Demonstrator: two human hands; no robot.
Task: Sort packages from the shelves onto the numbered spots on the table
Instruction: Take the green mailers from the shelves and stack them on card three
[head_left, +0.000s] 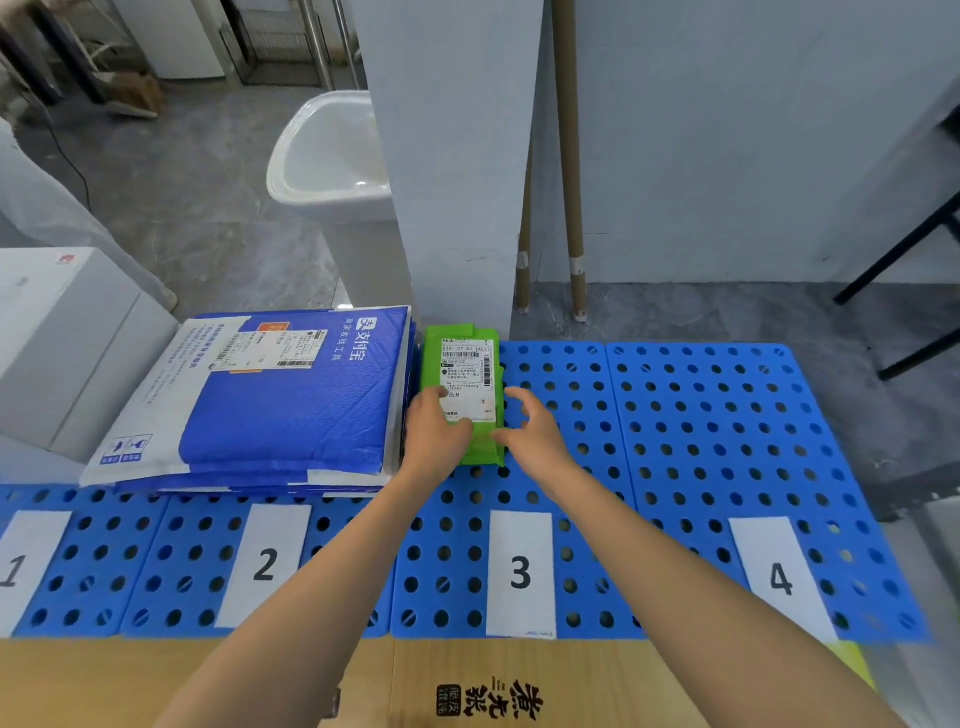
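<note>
**Both hands at the green package above spot 3**

The left hand (439, 434) lies on the near end of the green package (485, 441), its fingers fairly straight and spread over the white printed shipping label (467, 369); it presses rather than clasps. The right hand (532, 434) is relaxed and half open just beside the package's right edge, with fingers arched and spread and the thumb at the near right corner. Whether it touches the package cannot be told.

The package is a slim, glossy plastic rectangle lying flat at the centre of the frame on the desk (701, 415), whose top is made of bright blue plastic panels punched with rows of round holes. It lies beyond the white paper card marked 3 (521, 571). Cards 1 (21, 569), 2 (266, 564) and 4 (779, 577) lie in the same row.

Just left of the package is a stack of blue and white padded mailers (291, 400) with a quilted texture. A brown cardboard box (519, 686) fills the bottom edge.
</note>
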